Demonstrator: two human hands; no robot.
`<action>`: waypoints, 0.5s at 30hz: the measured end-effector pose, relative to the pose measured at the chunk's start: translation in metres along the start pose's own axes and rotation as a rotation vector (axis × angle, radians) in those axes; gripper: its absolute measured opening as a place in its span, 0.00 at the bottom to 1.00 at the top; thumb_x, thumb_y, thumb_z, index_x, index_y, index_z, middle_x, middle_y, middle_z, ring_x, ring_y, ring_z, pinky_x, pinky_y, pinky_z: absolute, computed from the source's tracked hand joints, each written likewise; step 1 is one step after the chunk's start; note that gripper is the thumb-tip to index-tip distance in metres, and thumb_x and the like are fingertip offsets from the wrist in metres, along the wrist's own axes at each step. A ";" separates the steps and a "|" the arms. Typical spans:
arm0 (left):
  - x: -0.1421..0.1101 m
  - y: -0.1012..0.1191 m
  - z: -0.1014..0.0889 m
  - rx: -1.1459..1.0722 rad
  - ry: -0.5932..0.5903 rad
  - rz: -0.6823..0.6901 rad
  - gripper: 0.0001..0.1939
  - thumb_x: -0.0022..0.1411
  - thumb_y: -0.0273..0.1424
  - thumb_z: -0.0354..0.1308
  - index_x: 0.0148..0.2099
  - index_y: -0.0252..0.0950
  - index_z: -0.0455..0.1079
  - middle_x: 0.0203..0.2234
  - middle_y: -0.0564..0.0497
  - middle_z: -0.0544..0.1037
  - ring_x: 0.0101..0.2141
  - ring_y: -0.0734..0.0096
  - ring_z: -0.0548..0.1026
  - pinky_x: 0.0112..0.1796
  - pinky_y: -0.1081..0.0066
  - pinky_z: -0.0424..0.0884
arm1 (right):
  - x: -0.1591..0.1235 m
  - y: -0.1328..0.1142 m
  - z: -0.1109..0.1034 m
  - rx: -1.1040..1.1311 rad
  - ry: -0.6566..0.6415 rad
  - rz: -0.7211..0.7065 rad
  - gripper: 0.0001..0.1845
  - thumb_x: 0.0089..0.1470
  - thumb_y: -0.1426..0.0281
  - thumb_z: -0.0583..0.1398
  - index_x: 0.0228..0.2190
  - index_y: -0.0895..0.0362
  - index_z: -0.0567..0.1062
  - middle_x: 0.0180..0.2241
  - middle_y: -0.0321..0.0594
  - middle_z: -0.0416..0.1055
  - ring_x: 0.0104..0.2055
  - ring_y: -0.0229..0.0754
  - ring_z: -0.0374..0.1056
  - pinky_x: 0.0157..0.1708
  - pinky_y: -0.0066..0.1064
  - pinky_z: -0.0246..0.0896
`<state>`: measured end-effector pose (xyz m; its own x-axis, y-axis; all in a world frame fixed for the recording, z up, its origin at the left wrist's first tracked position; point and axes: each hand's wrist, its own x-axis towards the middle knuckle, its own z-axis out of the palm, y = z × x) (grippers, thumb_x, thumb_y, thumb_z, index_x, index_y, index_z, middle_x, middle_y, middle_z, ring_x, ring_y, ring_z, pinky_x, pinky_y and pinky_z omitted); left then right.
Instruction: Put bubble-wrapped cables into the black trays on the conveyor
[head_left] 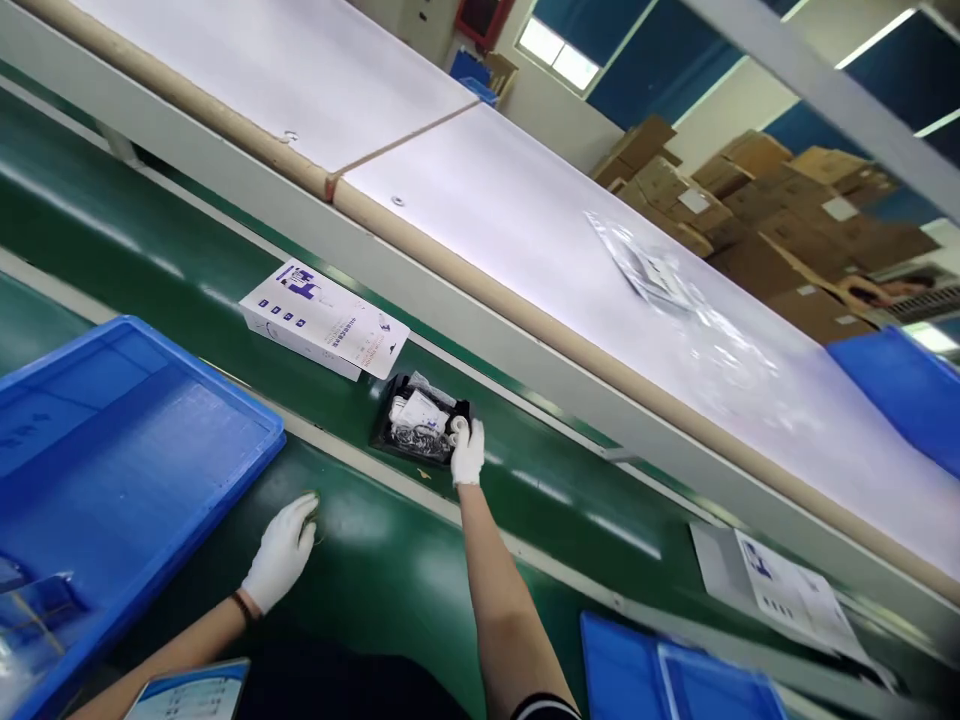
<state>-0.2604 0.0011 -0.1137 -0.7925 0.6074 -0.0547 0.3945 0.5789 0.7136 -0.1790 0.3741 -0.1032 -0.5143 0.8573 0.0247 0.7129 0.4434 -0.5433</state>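
My right hand, in a white glove, grips the right end of a small black tray. The tray holds a white packet, a clear-wrapped bundle and round white parts close to my fingers. My left hand, gloved too, hovers low over the green surface with fingers curled together. A thin, faint strand shows at its fingertips, too small to name. Left of the tray, a white printed box lies on the green conveyor belt, its flap open toward the tray.
A large blue bin stands at left, with bagged items inside. Blue trays are at lower right, near another printed box. A raised white shelf runs behind the belt, bearing clear plastic bags. Cartons are stacked beyond.
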 end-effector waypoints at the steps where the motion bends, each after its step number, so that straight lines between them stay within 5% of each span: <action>1: -0.018 -0.008 -0.001 0.005 -0.043 0.007 0.20 0.60 0.35 0.47 0.51 0.42 0.73 0.51 0.45 0.77 0.53 0.57 0.73 0.56 0.55 0.68 | -0.039 0.013 -0.003 -0.010 0.008 0.015 0.35 0.66 0.61 0.37 0.61 0.77 0.51 0.65 0.65 0.45 0.68 0.55 0.40 0.64 0.40 0.37; 5: -0.069 -0.033 -0.001 -0.032 -0.197 0.084 0.20 0.53 0.42 0.47 0.45 0.60 0.75 0.47 0.56 0.79 0.50 0.54 0.76 0.53 0.52 0.71 | -0.220 0.067 -0.014 -0.088 -0.062 0.065 0.29 0.55 0.67 0.60 0.55 0.69 0.67 0.63 0.61 0.55 0.66 0.57 0.49 0.65 0.40 0.41; 9: -0.071 -0.040 -0.001 -0.032 -0.365 0.191 0.17 0.52 0.45 0.48 0.39 0.57 0.77 0.43 0.55 0.81 0.49 0.50 0.76 0.54 0.50 0.70 | -0.370 0.120 -0.045 -0.223 -0.148 0.165 0.30 0.47 0.72 0.63 0.54 0.60 0.70 0.63 0.52 0.57 0.65 0.56 0.51 0.63 0.41 0.44; 12: -0.060 -0.028 0.002 0.055 -0.524 0.255 0.21 0.52 0.47 0.46 0.41 0.50 0.77 0.46 0.51 0.79 0.51 0.49 0.74 0.55 0.50 0.69 | -0.451 0.163 -0.095 -0.261 0.111 0.493 0.26 0.51 0.72 0.57 0.52 0.65 0.71 0.61 0.56 0.59 0.64 0.58 0.54 0.62 0.42 0.47; 15: -0.053 -0.015 0.009 0.189 -0.711 0.285 0.29 0.53 0.47 0.46 0.49 0.36 0.74 0.53 0.42 0.75 0.55 0.48 0.71 0.58 0.52 0.64 | -0.513 0.202 -0.153 -0.195 0.561 0.909 0.27 0.53 0.69 0.54 0.54 0.68 0.69 0.63 0.62 0.55 0.66 0.60 0.49 0.64 0.49 0.43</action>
<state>-0.2202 -0.0345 -0.1277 -0.1870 0.9114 -0.3665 0.6602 0.3929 0.6401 0.3017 0.0639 -0.0971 0.5001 0.8616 0.0872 0.8061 -0.4263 -0.4105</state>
